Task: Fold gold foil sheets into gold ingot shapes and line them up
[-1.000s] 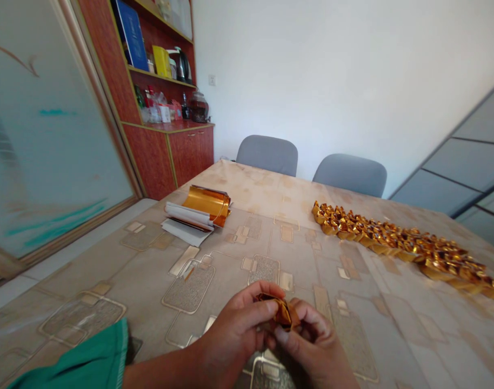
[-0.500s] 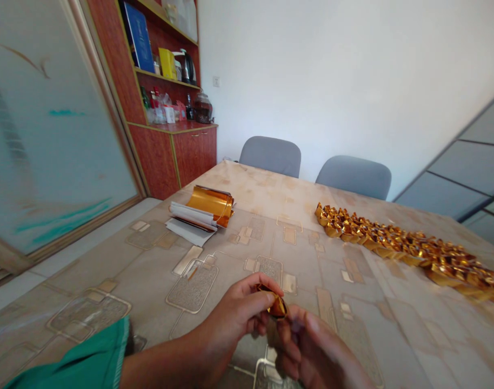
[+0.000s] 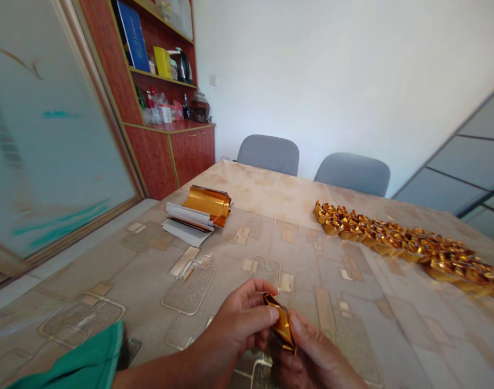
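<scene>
A small folded piece of gold foil paper (image 3: pixel 285 328) is held between both hands above the near part of the table. My left hand (image 3: pixel 242 319) grips its upper left side, with the thumb on top. The fingers of my right hand (image 3: pixel 314 348) close on its right side and lower end. Further off to the left lies a curled stack of gold foil sheets (image 3: pixel 208 202) with white-backed sheets (image 3: pixel 189 219) beside it. Rows of folded gold foil pieces (image 3: pixel 405 240) stand packed together on the right.
The patterned tablecloth (image 3: pixel 239 259) covers the table. Two grey chairs (image 3: pixel 268 154) (image 3: pixel 352 172) are at its far side. A red wooden cabinet (image 3: pixel 149 154) with loaded shelves and a sliding glass door (image 3: pixel 56 129) are on the left.
The foil piece has turned and shows more of its long folded side. My right hand has moved closer around its lower end, and the view has shifted slightly.
</scene>
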### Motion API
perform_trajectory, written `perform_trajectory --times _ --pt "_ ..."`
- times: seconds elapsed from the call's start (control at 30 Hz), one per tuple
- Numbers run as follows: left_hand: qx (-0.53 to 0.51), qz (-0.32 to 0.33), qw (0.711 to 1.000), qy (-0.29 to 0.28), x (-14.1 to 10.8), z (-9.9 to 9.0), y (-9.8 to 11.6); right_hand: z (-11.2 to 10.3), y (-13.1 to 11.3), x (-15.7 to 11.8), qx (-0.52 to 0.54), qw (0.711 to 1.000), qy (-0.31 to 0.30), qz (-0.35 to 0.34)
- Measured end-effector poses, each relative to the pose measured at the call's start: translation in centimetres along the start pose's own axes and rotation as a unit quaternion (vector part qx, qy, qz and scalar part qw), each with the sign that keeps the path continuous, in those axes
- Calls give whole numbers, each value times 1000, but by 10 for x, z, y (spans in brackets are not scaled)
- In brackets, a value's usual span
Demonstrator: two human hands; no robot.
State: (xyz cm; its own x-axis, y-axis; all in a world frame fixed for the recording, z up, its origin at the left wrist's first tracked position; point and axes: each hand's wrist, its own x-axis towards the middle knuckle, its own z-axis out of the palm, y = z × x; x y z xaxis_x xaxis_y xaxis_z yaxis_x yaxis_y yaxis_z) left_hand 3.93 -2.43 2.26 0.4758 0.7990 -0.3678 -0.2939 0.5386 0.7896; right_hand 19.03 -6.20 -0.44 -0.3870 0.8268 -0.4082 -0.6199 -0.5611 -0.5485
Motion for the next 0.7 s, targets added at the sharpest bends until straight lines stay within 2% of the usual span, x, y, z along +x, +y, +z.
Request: perform_trajectory --times 0.2,0.33,0.57,0.7 --pt "31 12 999 12 2 0 0 1 2 -1 -22 1000 -11 3" --pt "38 22 999 -10 2 -1 2 -1 1 0 -15 1000 -25 0" --pt "111 47 993 12 0 2 4 1 2 -1 -30 998 -49 -9" --pt "98 46 994 11 1 0 2 -2 2 0 -35 998 -50 -3"
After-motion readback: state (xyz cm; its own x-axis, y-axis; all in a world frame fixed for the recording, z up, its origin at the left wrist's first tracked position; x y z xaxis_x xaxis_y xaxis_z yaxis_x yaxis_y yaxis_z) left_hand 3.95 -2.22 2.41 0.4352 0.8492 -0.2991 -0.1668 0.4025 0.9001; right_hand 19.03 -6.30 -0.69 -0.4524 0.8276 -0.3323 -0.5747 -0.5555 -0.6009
